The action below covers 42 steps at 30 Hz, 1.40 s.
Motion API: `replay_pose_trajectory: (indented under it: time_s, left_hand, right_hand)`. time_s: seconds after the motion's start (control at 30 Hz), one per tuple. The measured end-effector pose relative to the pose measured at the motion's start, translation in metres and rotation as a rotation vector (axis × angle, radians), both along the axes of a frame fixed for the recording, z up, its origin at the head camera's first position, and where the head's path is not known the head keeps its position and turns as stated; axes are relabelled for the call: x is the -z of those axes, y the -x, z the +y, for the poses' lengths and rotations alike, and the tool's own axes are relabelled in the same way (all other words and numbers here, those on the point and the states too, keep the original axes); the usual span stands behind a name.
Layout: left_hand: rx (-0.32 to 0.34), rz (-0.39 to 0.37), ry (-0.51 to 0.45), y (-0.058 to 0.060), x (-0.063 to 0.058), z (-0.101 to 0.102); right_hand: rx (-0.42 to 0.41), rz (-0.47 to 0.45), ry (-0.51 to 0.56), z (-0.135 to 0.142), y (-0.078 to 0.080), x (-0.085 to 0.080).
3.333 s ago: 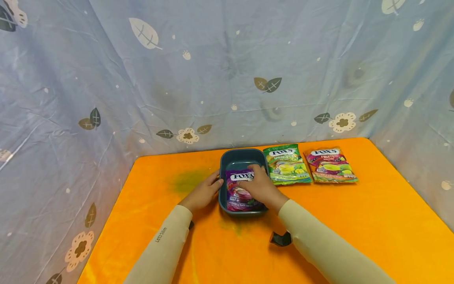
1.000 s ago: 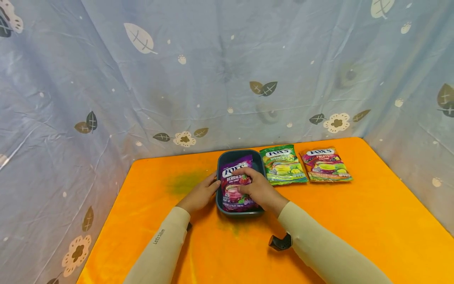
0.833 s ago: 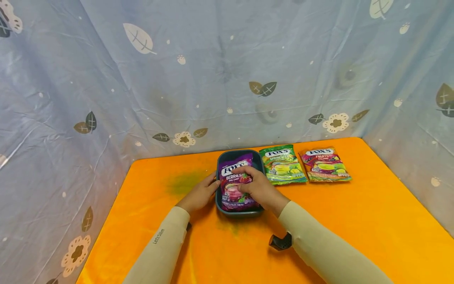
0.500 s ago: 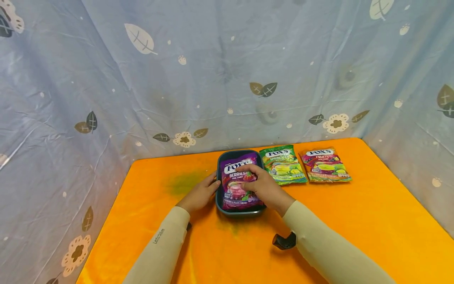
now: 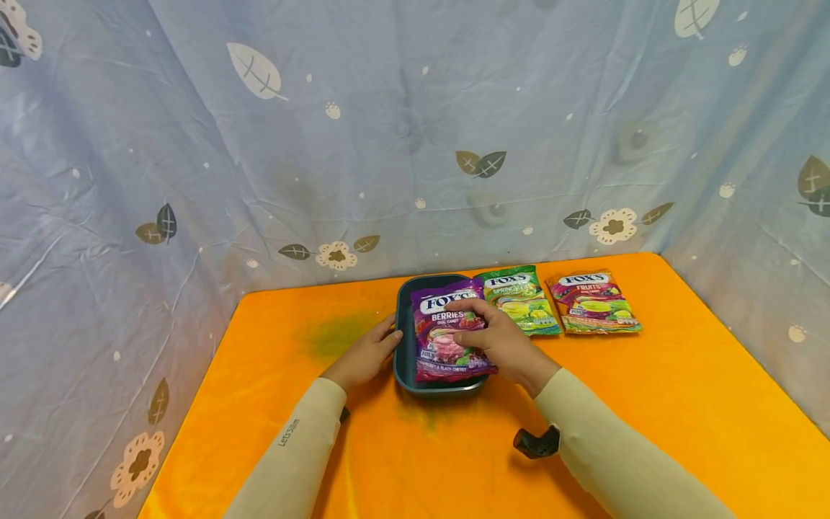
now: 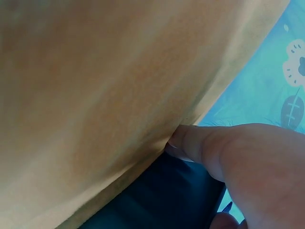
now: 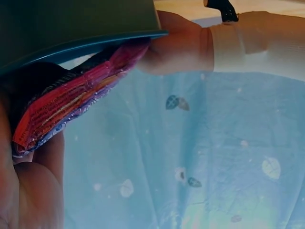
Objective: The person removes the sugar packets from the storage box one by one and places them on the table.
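In the head view, my left hand (image 5: 366, 357) holds a dark blue-green plastic container (image 5: 405, 378) at its left rim, thumb along the edge. My right hand (image 5: 509, 346) grips a purple bag of berry candy (image 5: 436, 328) by its right side, thumb and index finger over the front. The bag sits tilted over the container's right part, its lower right corner past the rim. From the right wrist, the bag's back (image 7: 71, 105) shows below the container's rim (image 7: 100, 40). In the left wrist view, a digit (image 6: 214, 143) reaches to the container's dark wall (image 6: 157, 191).
A green candy bag (image 5: 519, 306) lies just right of the container, partly covered by my right hand. Farther right is a red and orange fruit candy bag (image 5: 596, 303). An orange cloth (image 5: 259, 389) covers the table, with patterned blue curtains (image 5: 389, 130) behind and at both sides.
The purple candy bag was low inside the container; my right hand has raised it and shifted it right, over the right rim. The left hand stays at the container's left side.
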<state>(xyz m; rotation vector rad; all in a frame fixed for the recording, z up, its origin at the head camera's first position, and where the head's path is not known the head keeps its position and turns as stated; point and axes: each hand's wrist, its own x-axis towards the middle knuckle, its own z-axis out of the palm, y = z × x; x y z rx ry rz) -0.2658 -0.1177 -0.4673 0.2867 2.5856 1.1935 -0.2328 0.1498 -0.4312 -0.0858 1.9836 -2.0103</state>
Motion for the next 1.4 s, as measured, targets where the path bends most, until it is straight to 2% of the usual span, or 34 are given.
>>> replay_pose_trajectory:
  time_s: [0.2, 0.4, 0.7, 1.2, 1.4]
  left_hand:
    - [0.02, 0.006, -0.029, 0.001, 0.001, -0.001]
    - [0.035, 0.01, -0.054, 0.001, 0.002, -0.002]
    - [0.05, 0.018, -0.045, 0.001, 0.005, -0.002]
    - [0.024, -0.006, 0.011, -0.001, 0.004, -0.001]
    - [0.025, -0.024, -0.007, 0.0, 0.004, -0.002]
  right_hand:
    - [0.018, -0.025, -0.012, 0.01, -0.003, -0.002]
    - [0.014, -0.04, 0.033, 0.02, -0.009, -0.003]
    - [0.015, -0.019, 0.015, 0.04, -0.016, -0.001]
    - [0.045, -0.041, -0.008, 0.075, -0.029, 0.003]
    - [0.064, -0.043, -0.005, 0.088, -0.036, 0.003]
